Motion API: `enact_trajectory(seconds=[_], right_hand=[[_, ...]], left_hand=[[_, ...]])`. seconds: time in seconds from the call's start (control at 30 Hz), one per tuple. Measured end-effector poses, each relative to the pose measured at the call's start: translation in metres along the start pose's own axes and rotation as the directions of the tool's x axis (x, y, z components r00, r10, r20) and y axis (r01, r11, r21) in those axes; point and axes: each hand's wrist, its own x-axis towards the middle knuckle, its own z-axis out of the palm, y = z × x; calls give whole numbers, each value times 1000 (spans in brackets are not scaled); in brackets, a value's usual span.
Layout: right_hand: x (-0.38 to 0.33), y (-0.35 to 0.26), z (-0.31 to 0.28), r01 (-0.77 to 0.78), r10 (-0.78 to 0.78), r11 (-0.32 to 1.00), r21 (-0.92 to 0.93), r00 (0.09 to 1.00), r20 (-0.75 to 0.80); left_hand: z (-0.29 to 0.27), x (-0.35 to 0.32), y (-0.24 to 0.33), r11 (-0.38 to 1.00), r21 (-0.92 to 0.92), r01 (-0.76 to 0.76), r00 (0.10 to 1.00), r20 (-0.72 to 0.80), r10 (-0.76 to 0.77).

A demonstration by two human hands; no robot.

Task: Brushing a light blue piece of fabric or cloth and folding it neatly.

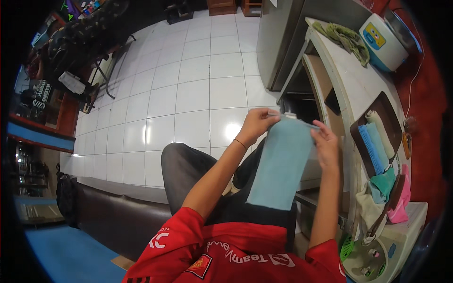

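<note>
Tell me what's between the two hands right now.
In the head view, only the top edge of the light blue cloth spans between the left hand and right hand; each pinches an upper corner, and the cloth hangs down.

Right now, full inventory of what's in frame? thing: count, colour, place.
cloth: 1, light blue, held up by its top corners in front of the person
tray: 1, dark brown, on the white counter at right
rolled cloths: 3, one blue, one light blue, one cream, on the tray
loose cloths: several, teal, cream, pink, heaped at the tray's near end
rag: 1, olive green, far end of the counter
appliance: 1, white and blue, far end of the counter
floor: white tiles
seat: 1, dark brown, under the person
left hand: pinches the cloth's top left corner
right hand: pinches the top right corner
</note>
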Motion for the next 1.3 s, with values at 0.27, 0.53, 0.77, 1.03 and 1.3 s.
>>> enact_trajectory(seconds=[0.27, 0.53, 0.77, 1.03, 1.3], right_hand=[[-78, -130, 18, 529, -554, 807, -261, 832, -26], [-163, -68, 14, 251, -222, 635, -730, 965, 138], [-193, 9, 11, 221, -114, 581, -783, 975, 191], [-211, -6, 6, 166, -31, 575, -801, 983, 182], [-225, -27, 2, 118, 337, 499, -859, 886, 318]], left_hand=[[33, -73, 126, 740, 231, -632, 766, 41, 641], [0, -157, 32, 590, 568, -574, 806, 264, 530], [-11, -195, -46, 593, 628, -504, 862, 318, 395], [-10, -211, -33, 565, 621, -543, 837, 452, 308], [-3, -227, -3, 608, 642, -467, 762, 641, -90]])
